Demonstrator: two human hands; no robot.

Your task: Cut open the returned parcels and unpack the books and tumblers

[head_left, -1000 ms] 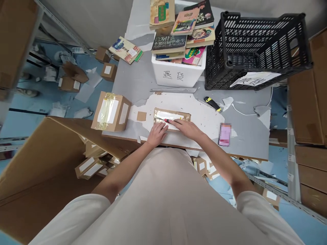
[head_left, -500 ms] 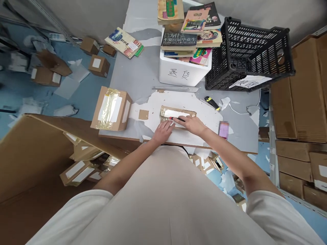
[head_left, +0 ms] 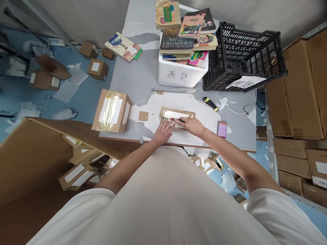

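A small taped cardboard box [head_left: 166, 113] with a white label lies on the white-covered patch of the table in front of me. My left hand [head_left: 163, 132] rests at its near left edge, fingers stretched out and pressing down, not wrapped round anything. Over the box's right part, my right hand [head_left: 192, 126] grips a slim black tool with a red tip [head_left: 176, 119]. The tip points left, at the taped left part of the box. Whether a blade or a nib sits at the tip is too small to tell.
On the table are a larger taped carton [head_left: 122, 112], a cardboard scrap [head_left: 143, 116], a yellow-black utility knife [head_left: 210, 103] and a pink item [head_left: 222, 130]. Behind stand a white bin [head_left: 176, 73] heaped with books and a black crate [head_left: 245, 58]. A big open carton [head_left: 51, 136] holds parcels.
The view has shifted slightly. Both hands stay at the small box, with the tool held in my right hand in nearly the same place.
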